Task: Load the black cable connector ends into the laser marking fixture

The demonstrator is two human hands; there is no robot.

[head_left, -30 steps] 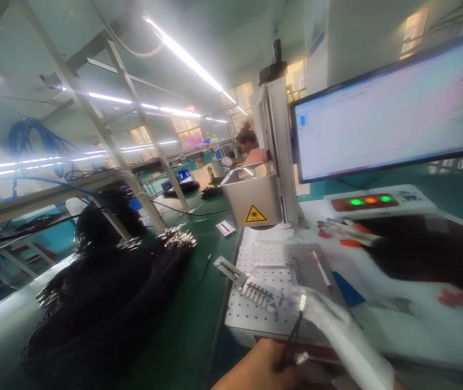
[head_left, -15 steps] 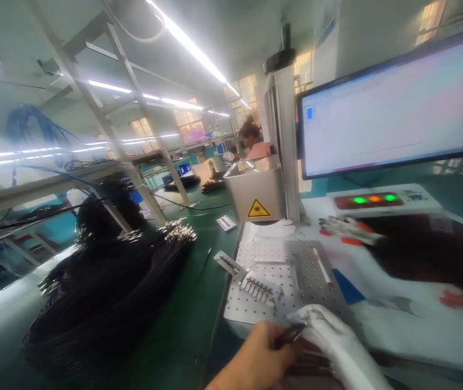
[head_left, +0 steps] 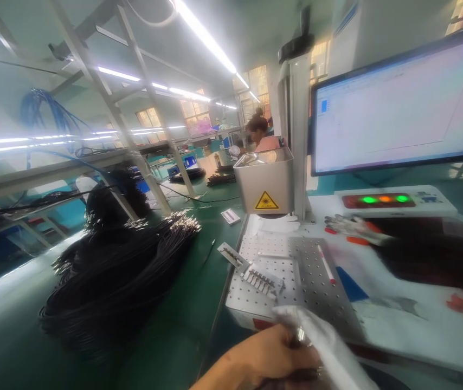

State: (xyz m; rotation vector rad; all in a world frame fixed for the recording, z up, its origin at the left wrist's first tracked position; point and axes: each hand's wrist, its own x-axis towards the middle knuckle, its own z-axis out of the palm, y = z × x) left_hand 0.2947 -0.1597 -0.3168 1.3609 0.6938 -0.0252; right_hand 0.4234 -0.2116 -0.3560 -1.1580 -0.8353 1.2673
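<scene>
My bare left hand point(head_left: 270, 352) is closed at the bottom of the head view, around what look like black cables. Silvery metal cable ends point(head_left: 302, 336) show between my two hands. My right hand point(head_left: 316, 330), in a white glove, is closed over those ends from the right, touching the left fingers. Most of the cables are hidden by the hands and the frame edge. Just beyond lies a metal fixture with a row of slots point(head_left: 259, 280), on a perforated metal plate point(head_left: 248, 298). A red-and-white pen point(head_left: 326, 265) rests on the plate's right part.
A large bundle of black cables point(head_left: 129, 287) covers the green table at left. A metal laser housing point(head_left: 263, 184) with a warning sign stands behind the plate. To the right are a monitor point(head_left: 398, 108), lit buttons point(head_left: 385, 200) and gloves point(head_left: 353, 227). A person point(head_left: 266, 135) sits beyond.
My hands have drawn closer together, the gloved one now covering more of the metal ends. The camera view has shifted slightly, so the surroundings sit further right.
</scene>
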